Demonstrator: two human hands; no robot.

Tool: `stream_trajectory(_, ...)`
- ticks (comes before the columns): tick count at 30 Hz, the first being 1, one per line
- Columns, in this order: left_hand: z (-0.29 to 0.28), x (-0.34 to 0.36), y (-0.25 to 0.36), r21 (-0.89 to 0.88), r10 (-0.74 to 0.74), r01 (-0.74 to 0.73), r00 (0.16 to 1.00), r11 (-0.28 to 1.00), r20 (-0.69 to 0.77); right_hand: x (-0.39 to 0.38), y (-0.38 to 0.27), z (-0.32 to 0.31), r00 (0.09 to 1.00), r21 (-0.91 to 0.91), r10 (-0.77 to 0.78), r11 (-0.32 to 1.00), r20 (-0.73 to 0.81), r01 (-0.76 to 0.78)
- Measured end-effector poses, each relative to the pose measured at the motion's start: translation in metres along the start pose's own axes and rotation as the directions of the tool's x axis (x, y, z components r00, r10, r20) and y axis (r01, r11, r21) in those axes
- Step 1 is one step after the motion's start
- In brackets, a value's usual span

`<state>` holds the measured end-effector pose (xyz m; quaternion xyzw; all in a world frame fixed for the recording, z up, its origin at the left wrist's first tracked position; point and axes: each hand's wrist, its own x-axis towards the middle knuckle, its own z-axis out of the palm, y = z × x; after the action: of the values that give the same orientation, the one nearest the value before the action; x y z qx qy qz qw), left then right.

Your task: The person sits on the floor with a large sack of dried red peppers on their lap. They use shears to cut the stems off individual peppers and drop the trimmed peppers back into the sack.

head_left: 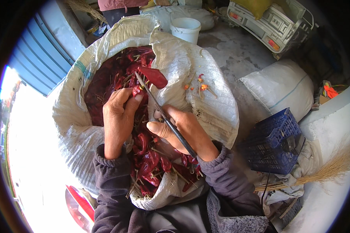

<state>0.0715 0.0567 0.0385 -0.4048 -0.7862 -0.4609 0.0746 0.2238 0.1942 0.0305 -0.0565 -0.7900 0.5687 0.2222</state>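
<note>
My left hand [118, 110] pinches the end of a dried red chili pepper [137, 91] between thumb and fingers, above an open white woven sack [76, 141]. My right hand [188, 130] grips a slim, dark-handled knife [154, 100], whose blade crosses the pepper just past the left fingertips. Beyond the blade lies a broad, flat red piece of pepper [155, 77]; whether it is still joined to the pinched end, I cannot tell. Many dried red peppers [147, 163] with pale stems fill the sack below both hands.
Small orange bits and stems [202, 87] lie on the sack's folded flap. A white bucket [186, 29] stands behind. To the right are a full white sack [282, 83], a blue plastic crate [274, 141] and a straw broom [322, 171]. A person [122, 7] is at the far edge.
</note>
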Motion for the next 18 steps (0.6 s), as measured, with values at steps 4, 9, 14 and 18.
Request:
stream_trajectory(4,0.002,-0.005,0.007,-0.344,-0.071,0.075,0.997,0.936,0.025,0.000,-0.001,0.007,0.996,-0.183,-0.077,0.981,-0.044,0.068)
stream_trajectory(9,0.003,-0.004,0.000,-0.390,-0.071,0.129,0.985,0.912,0.160,-0.003,-0.002,0.010,0.995,-0.325,-0.062,0.945,-0.072,0.035)
stream_trajectory(14,0.003,-0.010,-0.011,-0.413,-0.064,0.081,0.996,0.907,0.055,-0.005,0.006,0.010,0.999,-0.039,-0.034,0.999,0.031,0.035)
stream_trajectory(18,0.001,-0.014,-0.016,-0.540,-0.116,0.138,0.990,0.830,0.075,-0.004,-0.008,0.002,0.934,0.317,0.196,0.903,0.298,-0.291)
